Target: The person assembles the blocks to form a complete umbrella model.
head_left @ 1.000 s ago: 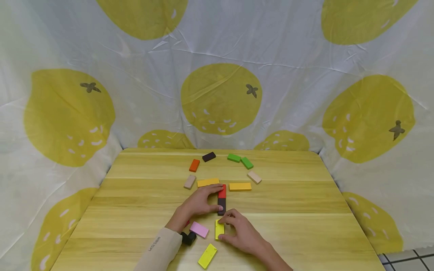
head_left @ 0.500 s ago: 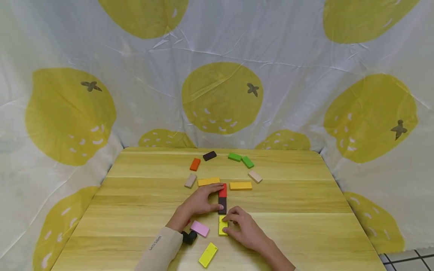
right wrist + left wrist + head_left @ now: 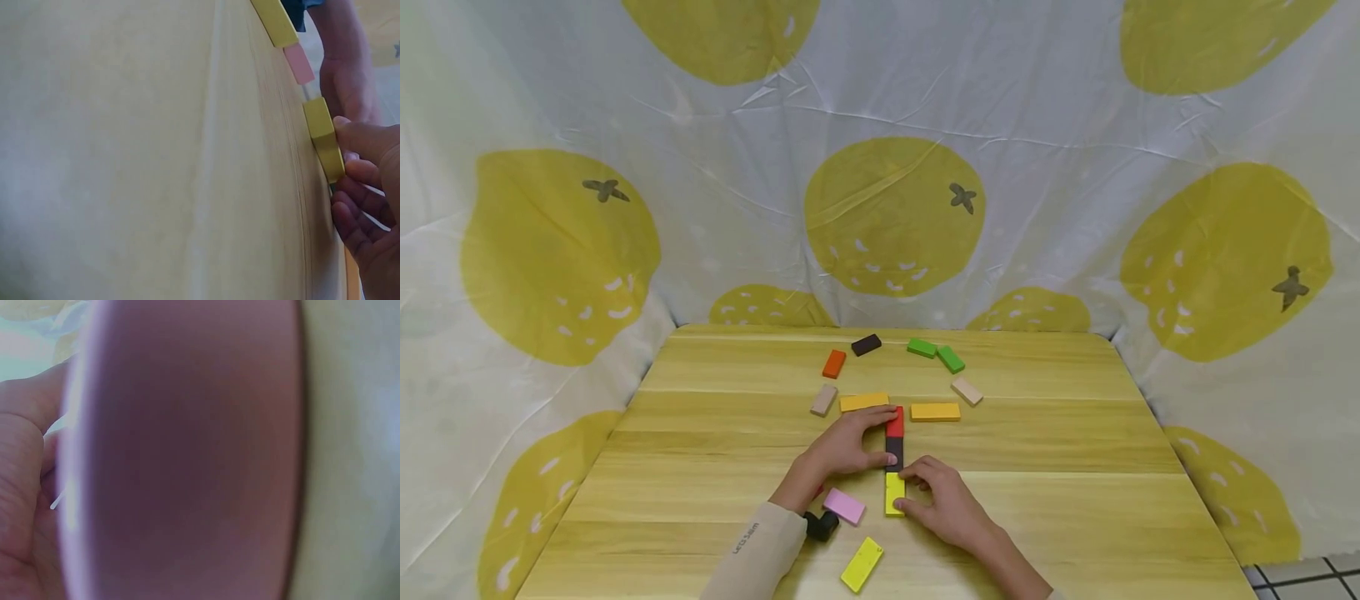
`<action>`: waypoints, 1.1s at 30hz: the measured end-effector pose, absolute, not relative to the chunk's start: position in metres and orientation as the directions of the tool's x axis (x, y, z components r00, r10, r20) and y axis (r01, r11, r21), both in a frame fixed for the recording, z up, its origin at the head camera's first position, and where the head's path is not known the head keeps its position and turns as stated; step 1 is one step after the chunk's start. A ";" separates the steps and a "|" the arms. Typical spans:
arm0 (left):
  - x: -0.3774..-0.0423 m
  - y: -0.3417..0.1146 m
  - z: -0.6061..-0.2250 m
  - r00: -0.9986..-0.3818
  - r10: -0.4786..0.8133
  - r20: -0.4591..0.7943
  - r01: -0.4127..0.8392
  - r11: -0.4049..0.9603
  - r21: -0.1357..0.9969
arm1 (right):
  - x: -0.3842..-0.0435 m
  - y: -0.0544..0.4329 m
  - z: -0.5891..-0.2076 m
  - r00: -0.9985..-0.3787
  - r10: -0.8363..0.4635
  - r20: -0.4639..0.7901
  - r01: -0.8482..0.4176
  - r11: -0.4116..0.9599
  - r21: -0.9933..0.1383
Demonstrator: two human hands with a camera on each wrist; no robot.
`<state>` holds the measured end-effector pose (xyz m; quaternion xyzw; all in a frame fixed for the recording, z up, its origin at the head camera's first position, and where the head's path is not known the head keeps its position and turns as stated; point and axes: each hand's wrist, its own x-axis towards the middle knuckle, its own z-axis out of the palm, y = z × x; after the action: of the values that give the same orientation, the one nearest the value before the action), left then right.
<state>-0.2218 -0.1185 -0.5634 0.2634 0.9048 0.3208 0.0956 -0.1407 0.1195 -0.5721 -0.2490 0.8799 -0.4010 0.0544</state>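
Note:
Toward me runs a short column of dominoes: a red domino (image 3: pixel 895 422), a black domino (image 3: pixel 894 452), then a yellow domino (image 3: pixel 893 495). My left hand (image 3: pixel 842 443) rests on the first two from the left, fingertips over the red one and thumb on the black one. My right hand (image 3: pixel 946 504) pinches the yellow domino between thumb and forefinger at its right side; in the right wrist view this yellow domino (image 3: pixel 324 139) shows at the fingertips. A blurred pink surface (image 3: pixel 187 450) blocks most of the left wrist view.
Ahead, two orange-yellow dominoes (image 3: pixel 935 412) flank the column. Beyond them curve beige, orange, black and green dominoes (image 3: pixel 922 347). Nearer me lie a pink domino (image 3: pixel 844 507) and another yellow domino (image 3: pixel 861 565), beside a black object (image 3: pixel 822 526) at the left sleeve.
My right hand has shifted the yellow domino right and forward, up against the black domino's near end. The left hand stays on the red and black dominoes.

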 end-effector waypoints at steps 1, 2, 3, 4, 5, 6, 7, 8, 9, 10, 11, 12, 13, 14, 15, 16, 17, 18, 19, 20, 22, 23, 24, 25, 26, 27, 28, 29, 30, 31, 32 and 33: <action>-0.222 -0.118 -0.563 -0.843 0.537 -0.005 0.415 0.656 0.630 | -0.141 0.120 -0.572 -0.871 -0.482 0.100 -0.391 0.555 -0.734; -0.222 -0.118 -0.563 -0.844 0.537 -0.004 0.415 0.657 0.629 | -0.141 0.120 -0.572 -0.871 -0.482 0.097 -0.389 0.556 -0.734; -0.222 -0.118 -0.564 -0.844 0.536 -0.004 0.415 0.658 0.629 | -0.141 0.120 -0.572 -0.871 -0.482 0.095 -0.388 0.557 -0.735; -0.222 -0.118 -0.564 -0.845 0.535 -0.004 0.415 0.659 0.628 | -0.141 0.120 -0.572 -0.871 -0.482 0.093 -0.387 0.557 -0.734; -0.222 -0.118 -0.563 -0.845 0.534 -0.004 0.414 0.659 0.628 | -0.141 0.120 -0.572 -0.871 -0.482 0.092 -0.386 0.557 -0.735; -0.222 -0.118 -0.563 -0.845 0.534 -0.003 0.414 0.659 0.628 | -0.141 0.120 -0.572 -0.872 -0.482 0.091 -0.385 0.558 -0.735; -0.222 -0.118 -0.563 -0.846 0.534 -0.002 0.414 0.659 0.628 | -0.140 0.120 -0.572 -0.872 -0.482 0.090 -0.384 0.558 -0.735; -0.222 -0.118 -0.563 -0.846 0.532 -0.002 0.413 0.659 0.629 | -0.140 0.120 -0.572 -0.872 -0.482 0.091 -0.385 0.557 -0.736; -0.221 -0.118 -0.563 -0.847 0.532 -0.003 0.411 0.658 0.631 | -0.140 0.120 -0.572 -0.871 -0.482 0.091 -0.385 0.556 -0.737; -0.221 -0.118 -0.562 -0.847 0.532 -0.001 0.411 0.657 0.632 | -0.140 0.120 -0.572 -0.871 -0.482 0.091 -0.385 0.556 -0.737; -0.221 -0.118 -0.562 -0.848 0.530 -0.002 0.409 0.657 0.633 | -0.140 0.121 -0.573 -0.872 -0.482 0.091 -0.384 0.556 -0.737; -0.221 -0.118 -0.562 -0.848 0.529 -0.003 0.407 0.656 0.635 | -0.140 0.121 -0.573 -0.872 -0.482 0.092 -0.384 0.555 -0.738; -0.221 -0.117 -0.562 -0.849 0.528 -0.004 0.406 0.656 0.636 | -0.140 0.121 -0.573 -0.872 -0.482 0.093 -0.384 0.553 -0.739; -0.221 -0.117 -0.561 -0.849 0.528 -0.004 0.405 0.657 0.636 | -0.140 0.121 -0.572 -0.872 -0.481 0.093 -0.384 0.553 -0.740; -0.221 -0.117 -0.561 -0.849 0.528 -0.003 0.406 0.657 0.635 | -0.140 0.121 -0.572 -0.872 -0.480 0.091 -0.382 0.554 -0.739; -0.221 -0.118 -0.561 -0.849 0.529 -0.003 0.407 0.656 0.635 | -0.140 0.121 -0.572 -0.873 -0.479 0.089 -0.381 0.558 -0.738; -0.221 -0.118 -0.561 -0.848 0.529 -0.005 0.406 0.657 0.635 | -0.140 0.121 -0.572 -0.874 -0.477 0.087 -0.378 0.559 -0.738; -0.221 -0.118 -0.561 -0.848 0.531 -0.004 0.408 0.656 0.635 | -0.140 0.121 -0.572 -0.875 -0.477 0.085 -0.377 0.561 -0.737; -0.222 -0.118 -0.561 -0.847 0.532 -0.004 0.410 0.658 0.632 | -0.141 0.121 -0.572 -0.876 -0.476 0.083 -0.375 0.563 -0.737; -0.222 -0.118 -0.561 -0.846 0.533 -0.005 0.412 0.659 0.630 | -0.141 0.120 -0.572 -0.876 -0.475 0.081 -0.374 0.564 -0.736; -0.222 -0.118 -0.560 -0.845 0.535 -0.009 0.413 0.663 0.625 | -0.142 0.120 -0.572 -0.876 -0.475 0.080 -0.372 0.563 -0.738; -0.222 -0.118 -0.560 -0.844 0.536 -0.009 0.415 0.664 0.622 | -0.142 0.120 -0.572 -0.877 -0.475 0.080 -0.371 0.561 -0.740; -0.222 -0.118 -0.561 -0.844 0.536 -0.010 0.416 0.666 0.619 | -0.142 0.120 -0.572 -0.876 -0.475 0.080 -0.371 0.558 -0.743; -0.222 -0.118 -0.561 -0.842 0.539 -0.010 0.420 0.668 0.614 | -0.142 0.120 -0.572 -0.876 -0.475 0.081 -0.370 0.554 -0.746; -0.222 -0.119 -0.561 -0.841 0.541 -0.012 0.422 0.670 0.611 | -0.143 0.121 -0.572 -0.876 -0.475 0.082 -0.369 0.551 -0.749; -0.222 -0.119 -0.562 -0.840 0.543 -0.017 0.422 0.671 0.609 | -0.143 0.121 -0.573 -0.876 -0.474 0.083 -0.367 0.547 -0.752; -0.221 -0.119 -0.562 -0.837 0.547 -0.021 0.425 0.673 0.606 | -0.143 0.121 -0.573 -0.877 -0.473 0.084 -0.366 0.544 -0.755; -0.221 -0.119 -0.562 -0.833 0.553 -0.024 0.430 0.673 0.602 | -0.144 0.121 -0.574 -0.877 -0.472 0.086 -0.365 0.540 -0.758; -0.220 -0.120 -0.562 -0.828 0.559 -0.033 0.433 0.677 0.595 | -0.144 0.121 -0.574 -0.877 -0.472 0.090 -0.367 0.537 -0.760; -0.219 -0.120 -0.562 -0.824 0.565 -0.042 0.435 0.679 0.591 | -0.144 0.122 -0.575 -0.877 -0.471 0.092 -0.367 0.535 -0.761; -0.219 -0.121 -0.562 -0.820 0.570 -0.053 0.437 0.682 0.587 | -0.144 0.122 -0.576 -0.878 -0.469 0.095 -0.367 0.534 -0.762; -0.218 -0.121 -0.562 -0.814 0.578 -0.060 0.442 0.684 0.580 | -0.144 0.122 -0.577 -0.879 -0.467 0.098 -0.368 0.533 -0.762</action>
<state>-0.2179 -0.1209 -0.5615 0.2803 0.9097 0.2819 0.1200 -0.1439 0.1220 -0.5765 -0.2392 0.8735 -0.4199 0.0589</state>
